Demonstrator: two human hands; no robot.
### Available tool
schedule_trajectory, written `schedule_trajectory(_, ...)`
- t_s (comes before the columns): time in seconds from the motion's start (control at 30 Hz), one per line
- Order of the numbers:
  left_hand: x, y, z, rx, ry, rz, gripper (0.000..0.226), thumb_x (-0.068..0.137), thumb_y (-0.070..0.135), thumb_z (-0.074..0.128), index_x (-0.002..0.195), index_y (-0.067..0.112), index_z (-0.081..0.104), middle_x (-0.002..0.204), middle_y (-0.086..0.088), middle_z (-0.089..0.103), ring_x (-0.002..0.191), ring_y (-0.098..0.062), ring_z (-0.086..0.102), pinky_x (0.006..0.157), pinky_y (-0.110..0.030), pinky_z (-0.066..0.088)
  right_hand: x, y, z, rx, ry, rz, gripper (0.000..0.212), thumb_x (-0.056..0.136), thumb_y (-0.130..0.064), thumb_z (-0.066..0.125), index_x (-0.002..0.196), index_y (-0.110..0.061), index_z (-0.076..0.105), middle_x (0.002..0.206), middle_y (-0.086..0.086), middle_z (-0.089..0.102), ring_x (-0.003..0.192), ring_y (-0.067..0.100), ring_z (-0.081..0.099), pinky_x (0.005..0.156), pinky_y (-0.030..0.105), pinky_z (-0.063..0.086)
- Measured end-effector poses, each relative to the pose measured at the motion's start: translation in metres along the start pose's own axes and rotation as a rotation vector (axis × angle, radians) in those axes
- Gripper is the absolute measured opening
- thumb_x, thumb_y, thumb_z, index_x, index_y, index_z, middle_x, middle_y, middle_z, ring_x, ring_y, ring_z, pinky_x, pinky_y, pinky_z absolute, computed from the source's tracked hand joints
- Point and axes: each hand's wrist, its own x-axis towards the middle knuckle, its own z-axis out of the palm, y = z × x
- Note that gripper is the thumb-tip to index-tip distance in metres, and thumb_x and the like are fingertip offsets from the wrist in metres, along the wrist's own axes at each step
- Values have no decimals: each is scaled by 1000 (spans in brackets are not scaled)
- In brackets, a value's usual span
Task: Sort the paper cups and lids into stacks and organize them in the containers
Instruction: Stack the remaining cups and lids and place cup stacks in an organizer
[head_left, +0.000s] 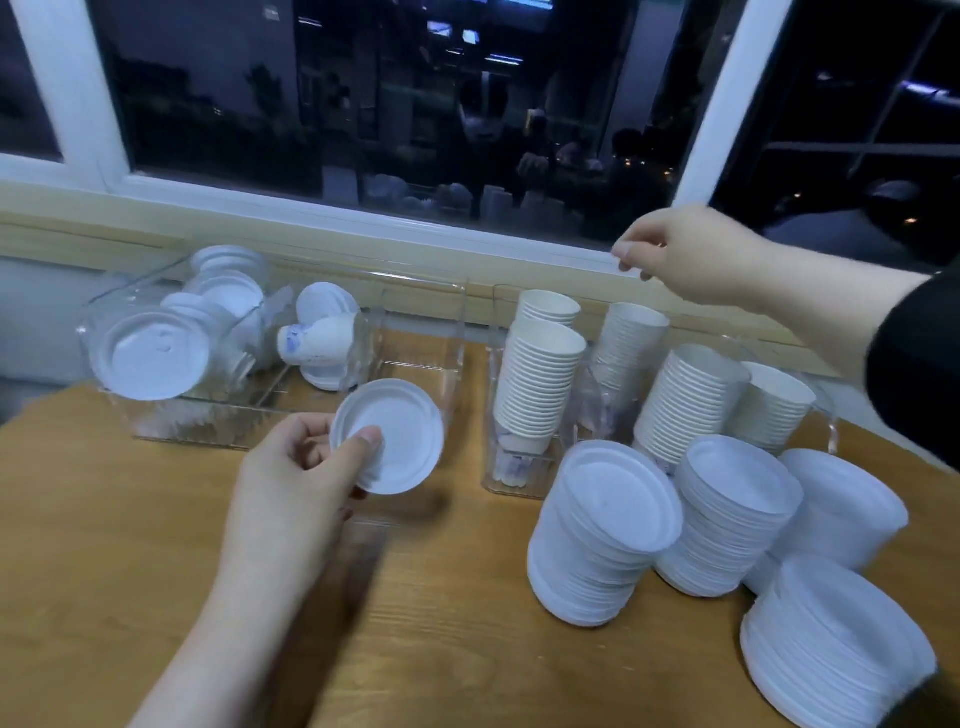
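Just in front of the left clear container (156, 431), a lid (388, 435) held up.
Left hand (291, 483) pinches it, thumb on top; right hand (685, 254), fingers loosely curled and empty, hovers above the cup stacks (540, 384).

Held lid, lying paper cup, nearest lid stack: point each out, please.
held lid (400, 434): head view, centre of its face.
lying paper cup (319, 340): head view, its side wall.
nearest lid stack (831, 623): head view, top lid.

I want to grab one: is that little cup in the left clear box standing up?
No, tipped over. The cup lies sideways among loose lids.
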Motion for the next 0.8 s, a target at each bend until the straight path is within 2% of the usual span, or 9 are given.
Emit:
schedule_trajectory(0.07, 2, 0, -9, -7, 47, 0, 8, 87, 23, 75, 88, 17, 70, 78, -15, 70, 58, -18, 57, 63, -33, 53, -5, -36, -4, 66, 34, -72, 23, 99, -43, 54, 97, -28, 71, 89, -9, 69, 83, 10, 62, 70, 31, 47)
schedule_trajectory(0.1, 3, 0, -15, -15, 78, -3, 7, 87, 22, 74, 87, 18, 69, 72, -6, 70, 59, -15, 57, 66, -36, 55, -7, -56, -4, 84, 26, -119, 21, 98, -43, 56, 96, -29, 71, 89, -10, 69, 83, 8, 62, 71, 30, 48)
schedule_trajectory(0.17, 6, -1, -29, -33, 131, -20, 6, 89, 21, 72, 87, 18, 67, 64, 7, 67, 53, -3, 57, 58, -21, 52, -6, -96, 1, 82, -25, -219, 17, 96, -44, 59, 97, -32, 71, 91, -13, 70, 83, 5, 62, 71, 27, 47)
schedule_trajectory(0.23, 8, -2, -43, -41, 157, -43, 8, 91, 21, 69, 91, 14, 65, 68, 5, 67, 49, 3, 55, 44, -9, 40, -1, -134, 12, 42, -99, -316, 21, 93, -47, 62, 104, -33, 71, 99, -14, 70, 91, 6, 63, 80, 29, 50)
schedule_trajectory(0.3, 10, -3, -58, -26, 169, -45, 11, 93, 21, 66, 96, 10, 65, 75, -3, 67, 48, 5, 55, 42, -8, 38, 9, -171, 28, -37, -188, -393, 29, 92, -49, 62, 114, -31, 68, 109, -14, 68, 100, 9, 63, 90, 33, 51)
schedule_trajectory(0.4, 14, -7, -77, -52, 169, -61, 10, 95, 18, 65, 97, 8, 64, 73, -3, 65, 47, 6, 56, 40, -8, 37, 28, -214, 58, -190, -286, -460, 38, 93, -46, 63, 126, -27, 62, 117, -12, 67, 106, 14, 62, 92, 33, 49)
schedule_trajectory(0.57, 24, -22, -98, -94, 167, -132, 8, 94, 23, 65, 97, 16, 66, 64, 4, 69, 49, -3, 58, 44, -15, 44, 67, -248, 117, -367, -372, -408, 61, 91, -46, 66, 143, -21, 48, 132, -1, 61, 115, 23, 59, 96, 34, 45)
schedule_trajectory(0.67, 32, -28, -106, -120, 171, -141, 5, 93, 19, 63, 97, 21, 66, 61, 11, 69, 48, 2, 56, 43, -10, 39, 83, -255, 152, -442, -448, -352, 72, 86, -50, 69, 146, -20, 43, 138, 3, 57, 117, 27, 58, 99, 39, 47)
schedule_trajectory(0.8, 37, -32, -107, -141, 117, -166, 12, 92, 17, 62, 99, 27, 64, 59, 13, 67, 50, 1, 56, 43, -9, 38, 95, -262, 186, -597, -504, -296, 75, 80, -48, 76, 141, -19, 44, 126, 7, 61, 103, 29, 59, 81, 34, 46)
